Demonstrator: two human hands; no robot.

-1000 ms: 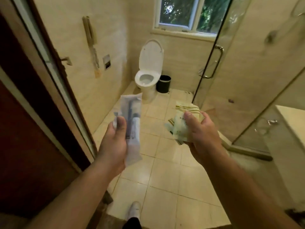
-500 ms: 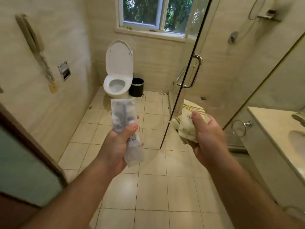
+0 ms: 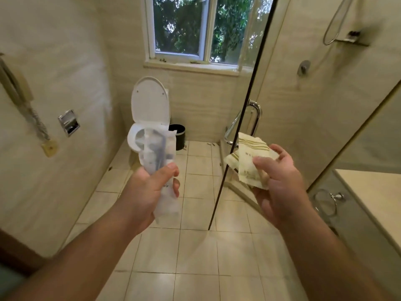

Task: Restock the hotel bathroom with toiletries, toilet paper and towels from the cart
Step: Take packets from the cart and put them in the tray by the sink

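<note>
Left hand (image 3: 149,190) grips clear sachet (image 3: 159,161), possibly dental kit. Right hand (image 3: 280,183) pinches striped packets (image 3: 249,161). Nothing yet placed; vanity counter (image 3: 373,192) awaits.

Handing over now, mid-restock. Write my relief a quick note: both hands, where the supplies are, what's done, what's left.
Left hand grips a clear toiletry sachet, upright.
Right hand pinches cream gold-striped packets.
Both loads are in mid-air above the floor tiles; nothing seen placed yet.
Vanity counter is at right; the towel ring on its side holds no towel.
Left: set down toiletries, then fetch toilet paper and towels. Cart not in view.
</note>
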